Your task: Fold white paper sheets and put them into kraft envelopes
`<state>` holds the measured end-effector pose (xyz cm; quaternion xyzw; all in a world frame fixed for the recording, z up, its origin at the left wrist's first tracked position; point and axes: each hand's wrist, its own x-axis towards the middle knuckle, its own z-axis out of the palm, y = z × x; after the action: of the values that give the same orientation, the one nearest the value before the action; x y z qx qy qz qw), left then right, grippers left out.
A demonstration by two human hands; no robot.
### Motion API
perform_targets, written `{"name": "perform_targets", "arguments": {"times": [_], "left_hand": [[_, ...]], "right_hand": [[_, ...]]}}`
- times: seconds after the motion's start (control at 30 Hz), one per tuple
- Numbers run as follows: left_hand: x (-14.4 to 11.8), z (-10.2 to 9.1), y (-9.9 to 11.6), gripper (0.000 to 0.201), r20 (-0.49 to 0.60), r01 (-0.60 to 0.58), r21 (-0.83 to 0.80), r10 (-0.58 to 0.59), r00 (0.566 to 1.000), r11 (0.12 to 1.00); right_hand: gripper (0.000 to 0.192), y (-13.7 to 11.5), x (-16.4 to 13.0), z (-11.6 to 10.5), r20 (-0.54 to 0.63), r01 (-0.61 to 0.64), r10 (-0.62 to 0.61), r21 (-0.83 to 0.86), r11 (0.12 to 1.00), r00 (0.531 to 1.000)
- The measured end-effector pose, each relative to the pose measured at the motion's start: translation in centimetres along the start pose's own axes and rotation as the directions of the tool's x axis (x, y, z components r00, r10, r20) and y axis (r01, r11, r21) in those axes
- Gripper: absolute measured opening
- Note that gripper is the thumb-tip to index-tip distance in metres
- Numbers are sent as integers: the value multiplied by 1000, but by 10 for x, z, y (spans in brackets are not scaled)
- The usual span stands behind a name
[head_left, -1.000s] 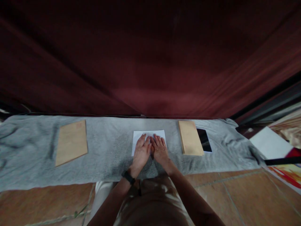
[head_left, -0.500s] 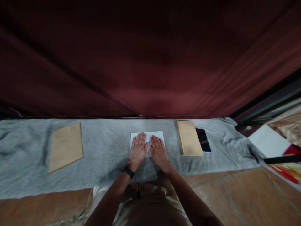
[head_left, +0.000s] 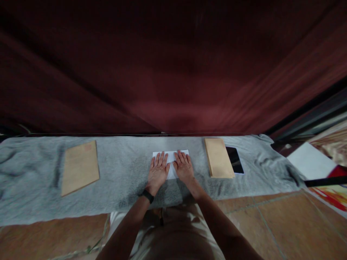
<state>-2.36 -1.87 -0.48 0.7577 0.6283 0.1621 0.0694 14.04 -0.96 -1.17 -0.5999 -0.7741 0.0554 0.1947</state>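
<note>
A white sheet of paper [head_left: 170, 172] lies on the grey cloth [head_left: 119, 169] right in front of me, partly hidden under both hands. My left hand [head_left: 158, 171] rests flat on its left side, fingers stretched forward; a black band sits on that wrist. Flat on the paper's right side is my right hand [head_left: 183, 168], its fingers a little spread. A narrow strip of paper shows between the two hands. Neither hand grips anything.
A stack of brown envelopes [head_left: 219, 159] lies to the right, with a dark-screened phone [head_left: 235, 160] partly beneath it. Another brown envelope [head_left: 80, 168] lies at the left. A dark red curtain [head_left: 173, 90] hangs behind the cloth. White paper [head_left: 311, 161] sits at far right.
Both hands have spread slightly apart towards the paper's outer edges, still flat on it. The view has shifted a little. The envelopes and the phone stay in place on the cloth.
</note>
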Motion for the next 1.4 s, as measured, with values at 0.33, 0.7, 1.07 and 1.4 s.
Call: {"name": "perform_targets", "arguments": {"times": [0.33, 0.7, 1.07, 1.4], "left_hand": [[-1, 0, 2, 61, 0, -4, 35, 4, 1000, 999], [-1, -2, 1, 70, 17, -28, 34, 27, 999, 999], [-5, -5, 3, 66, 10, -31, 146, 30, 1000, 989], [-7, -4, 2, 61, -14, 7, 129, -5, 1000, 992]], "right_hand": [[56, 33, -26, -10, -90, -62, 60, -18, 998, 994], [46, 34, -45, -32, -103, -206, 201, -38, 978, 974], [24, 25, -29, -37, -21, -420, 426, 135, 898, 904], [21, 37, -18, -46, 90, -400, 415, 512, 760, 905]]}}
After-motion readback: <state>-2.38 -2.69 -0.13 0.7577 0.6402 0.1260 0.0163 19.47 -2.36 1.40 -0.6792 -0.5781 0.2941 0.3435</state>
